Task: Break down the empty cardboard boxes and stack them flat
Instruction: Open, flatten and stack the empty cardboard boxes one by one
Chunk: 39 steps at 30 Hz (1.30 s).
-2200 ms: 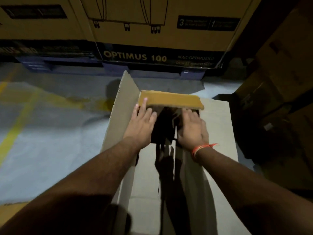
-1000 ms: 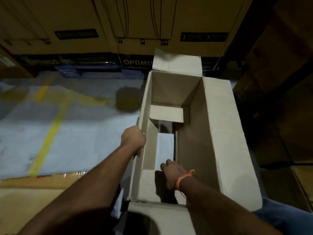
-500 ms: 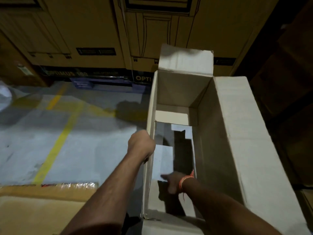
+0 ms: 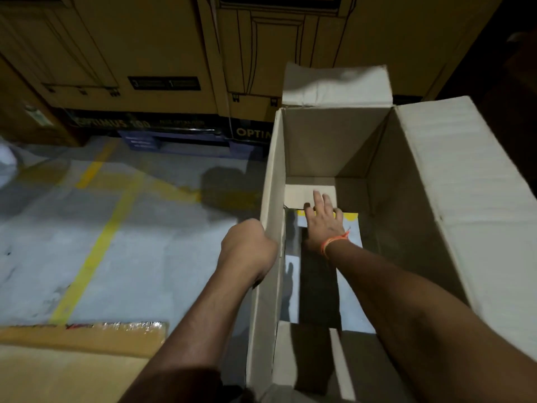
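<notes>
Two hands are engaging one box [image 4: 453,205], which is standing open on the floor [image 4: 122,228] against stacked cartons [image 4: 145,53]. The left hand [image 4: 247,245] is gripping the box's left wall, fingers curled over the rim. The right hand [image 4: 322,219], fingers straight, is reaching inside toward the far bottom flap [image 4: 299,196], holding nothing. A flat sheet [image 4: 72,362] is lying at lower left.

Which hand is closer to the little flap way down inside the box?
Right. The right hand reaches down inside the box, its fingers on the far bottom flap. The left hand grips the box's left wall, higher up.
</notes>
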Available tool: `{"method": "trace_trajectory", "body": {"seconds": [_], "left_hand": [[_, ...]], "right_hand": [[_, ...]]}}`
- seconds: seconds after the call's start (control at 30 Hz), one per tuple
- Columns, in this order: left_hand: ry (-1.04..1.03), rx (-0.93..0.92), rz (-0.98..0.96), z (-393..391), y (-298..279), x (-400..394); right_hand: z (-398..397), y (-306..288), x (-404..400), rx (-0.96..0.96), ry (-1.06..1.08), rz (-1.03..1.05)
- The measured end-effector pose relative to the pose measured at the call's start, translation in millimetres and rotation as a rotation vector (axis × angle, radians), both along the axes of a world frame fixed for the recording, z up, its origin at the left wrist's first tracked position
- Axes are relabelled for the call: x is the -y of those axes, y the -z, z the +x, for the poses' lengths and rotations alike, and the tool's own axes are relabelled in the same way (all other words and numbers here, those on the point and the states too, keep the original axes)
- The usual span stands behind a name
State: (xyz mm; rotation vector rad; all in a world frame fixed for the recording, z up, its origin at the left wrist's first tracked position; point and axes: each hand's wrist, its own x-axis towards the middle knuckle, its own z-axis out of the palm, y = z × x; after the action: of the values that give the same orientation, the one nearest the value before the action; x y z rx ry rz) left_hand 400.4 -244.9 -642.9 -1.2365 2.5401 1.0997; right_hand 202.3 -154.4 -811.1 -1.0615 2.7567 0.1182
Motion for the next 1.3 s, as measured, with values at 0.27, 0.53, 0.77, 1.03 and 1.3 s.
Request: {"method": "trace_trajectory", "body": {"seconds": [0.27,0.53,0.77,1.03,1.3], "left_hand": [[-0.004,0.023,-0.145,-12,-12,6],[-0.024,0.026,-0.095,-14,-14,6],[-0.064,-0.019,-0.046,-17,-16,7],[-0.124,-0.049,-0.089,-11,-5,0],[-0.137,0.013,-0.129,-17,24,4]], "right_hand": [[4,-1,11,-0.044,0.027,-0.051],[7,-45,-3,0.492,0.041,0.315],[81,-33,-46,0.751,0.039,0.164],[153,-27,-96,0.760,-0.212,0.637],[176,-150,-112,0.201,-0.108,-0.404]]}}
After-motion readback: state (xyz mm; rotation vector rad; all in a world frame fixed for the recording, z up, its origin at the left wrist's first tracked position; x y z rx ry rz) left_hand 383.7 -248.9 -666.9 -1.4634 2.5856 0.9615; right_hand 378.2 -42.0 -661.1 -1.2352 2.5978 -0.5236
